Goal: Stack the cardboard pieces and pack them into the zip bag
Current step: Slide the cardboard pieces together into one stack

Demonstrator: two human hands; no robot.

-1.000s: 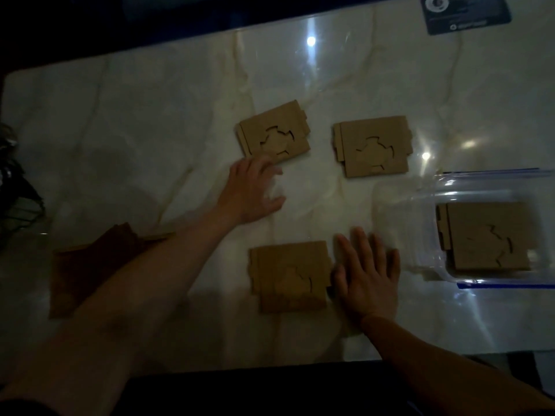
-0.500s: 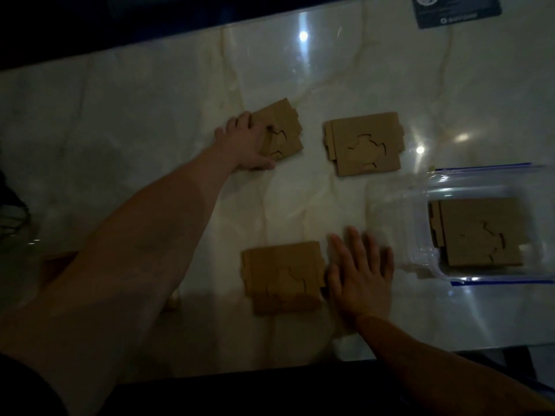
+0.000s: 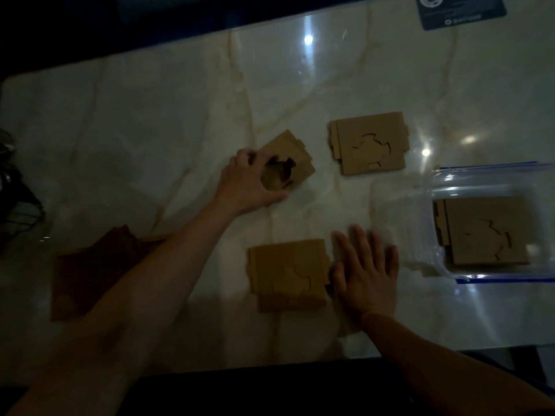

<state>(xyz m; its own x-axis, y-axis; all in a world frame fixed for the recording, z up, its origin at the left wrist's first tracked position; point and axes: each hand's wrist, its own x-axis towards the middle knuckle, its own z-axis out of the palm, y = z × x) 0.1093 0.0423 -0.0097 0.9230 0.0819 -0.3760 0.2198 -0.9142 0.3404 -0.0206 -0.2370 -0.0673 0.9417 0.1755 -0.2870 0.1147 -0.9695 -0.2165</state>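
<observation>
My left hand [image 3: 249,183] grips the left edge of a brown cardboard piece [image 3: 295,159] with a cut-out centre and holds it tilted up off the marble table [image 3: 150,130]. A second cardboard stack [image 3: 371,144] lies flat to its right. A third stack [image 3: 288,274] lies near the front edge, with my right hand [image 3: 365,274] resting flat and open against its right side. A clear zip bag [image 3: 468,187] with blue seal lies at the right, a cardboard stack [image 3: 486,232] inside it.
A darker brown cardboard sheet [image 3: 90,271] lies at the front left, partly under my left forearm. A dark card [image 3: 459,9] sits at the far right edge. Dark cables [image 3: 15,199] lie at the left edge.
My left hand reached to the far-left cardboard piece, closed on its edge and lifted it, pulling it nearer. My right hand stayed flat beside the near stack.
</observation>
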